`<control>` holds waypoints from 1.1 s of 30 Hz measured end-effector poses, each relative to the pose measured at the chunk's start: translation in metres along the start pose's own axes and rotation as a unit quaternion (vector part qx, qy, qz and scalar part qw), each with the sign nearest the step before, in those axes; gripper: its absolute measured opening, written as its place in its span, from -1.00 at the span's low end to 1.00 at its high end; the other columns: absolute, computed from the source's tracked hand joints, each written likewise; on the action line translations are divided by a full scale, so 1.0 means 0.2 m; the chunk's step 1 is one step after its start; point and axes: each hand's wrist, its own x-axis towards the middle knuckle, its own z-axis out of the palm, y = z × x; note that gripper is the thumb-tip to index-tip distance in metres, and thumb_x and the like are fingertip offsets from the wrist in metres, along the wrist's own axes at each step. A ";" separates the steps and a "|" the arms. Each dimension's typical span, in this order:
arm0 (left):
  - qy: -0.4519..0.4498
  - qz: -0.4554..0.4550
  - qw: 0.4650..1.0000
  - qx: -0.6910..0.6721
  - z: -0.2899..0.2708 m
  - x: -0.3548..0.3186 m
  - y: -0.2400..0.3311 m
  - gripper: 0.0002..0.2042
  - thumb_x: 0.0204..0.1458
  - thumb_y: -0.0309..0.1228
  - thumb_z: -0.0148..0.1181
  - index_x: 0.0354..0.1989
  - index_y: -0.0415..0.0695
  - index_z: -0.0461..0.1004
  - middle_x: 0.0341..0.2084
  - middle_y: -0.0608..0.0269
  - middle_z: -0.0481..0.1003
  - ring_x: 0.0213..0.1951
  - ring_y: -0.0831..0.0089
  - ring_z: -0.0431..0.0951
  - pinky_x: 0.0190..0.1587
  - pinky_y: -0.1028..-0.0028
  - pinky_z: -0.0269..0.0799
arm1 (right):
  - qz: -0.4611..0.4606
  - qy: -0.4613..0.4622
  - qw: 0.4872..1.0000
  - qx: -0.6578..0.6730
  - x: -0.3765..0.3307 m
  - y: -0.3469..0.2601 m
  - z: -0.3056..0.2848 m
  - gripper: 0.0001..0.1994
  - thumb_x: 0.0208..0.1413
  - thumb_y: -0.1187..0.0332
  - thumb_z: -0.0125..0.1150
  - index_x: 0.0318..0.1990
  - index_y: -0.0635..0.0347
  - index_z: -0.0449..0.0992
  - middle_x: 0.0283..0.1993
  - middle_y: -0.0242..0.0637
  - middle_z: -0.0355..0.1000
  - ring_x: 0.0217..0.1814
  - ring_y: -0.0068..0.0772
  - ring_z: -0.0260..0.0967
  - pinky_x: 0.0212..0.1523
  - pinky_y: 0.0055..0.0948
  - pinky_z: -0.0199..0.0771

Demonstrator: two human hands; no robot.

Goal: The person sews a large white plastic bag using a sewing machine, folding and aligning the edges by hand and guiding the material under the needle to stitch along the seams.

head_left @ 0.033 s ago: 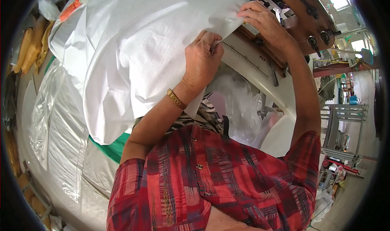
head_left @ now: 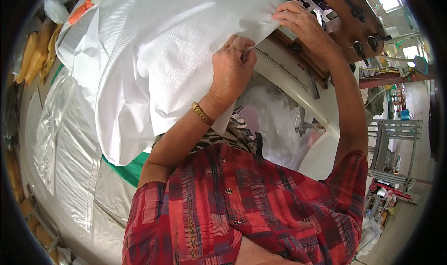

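Note:
A large sheet of white woven fabric (head_left: 177,46) spreads over the work table and hangs in folds at the left. My left hand (head_left: 233,60) is closed, pinching the fabric's edge between thumb and fingers. Farther right, my right hand (head_left: 300,23) lies with its fingers stretched out and slightly apart, their tips on the same edge; its thumb is hidden. Just beyond these fingertips stands a brown sewing machine (head_left: 347,9). Its needle area is partly hidden by my right hand and the fabric.
A ruler scale (head_left: 281,68) runs along the pale table beside a small metal tool (head_left: 314,88). Clear plastic (head_left: 267,111) bunches below the table edge. Shiny wrapped sheeting (head_left: 65,158) lies at the left, with yellow-brown rolls (head_left: 37,48) beyond. A grey metal rack (head_left: 393,148) stands right.

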 end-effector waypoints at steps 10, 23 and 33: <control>-0.010 -0.021 1.000 -0.018 -0.01 0.00 -0.01 -0.90 -0.04 -0.58 0.22 -0.35 -0.22 0.44 -0.44 0.08 0.50 -0.46 0.11 0.54 -0.38 0.29 0.45 | -0.040 0.001 0.998 -0.052 0.00 0.03 0.01 -0.79 0.23 0.38 -0.05 -0.16 0.31 0.48 -0.07 -0.18 0.38 0.03 -0.16 0.32 0.11 -0.29 0.32; -0.016 -0.026 1.000 0.000 -0.01 0.02 0.00 -0.91 0.06 -0.52 0.21 -0.40 -0.23 0.41 -0.48 0.06 0.48 -0.47 0.07 0.52 -0.40 0.25 0.42 | -0.012 0.014 0.989 -0.145 0.01 0.03 0.06 -0.81 0.14 0.36 0.00 -0.19 0.25 0.47 -0.08 -0.20 0.35 0.04 -0.16 0.31 0.12 -0.23 0.32; -0.039 -0.059 0.997 -0.035 -0.01 -0.01 -0.07 -0.98 0.09 -0.56 0.14 -0.34 -0.22 0.44 -0.48 0.03 0.48 -0.45 0.07 0.52 -0.38 0.30 0.42 | -0.072 0.025 0.992 -0.105 0.04 0.03 0.06 -0.80 0.23 0.33 -0.06 -0.26 0.31 0.37 -0.24 -0.14 0.31 -0.10 -0.10 0.26 0.00 -0.23 0.25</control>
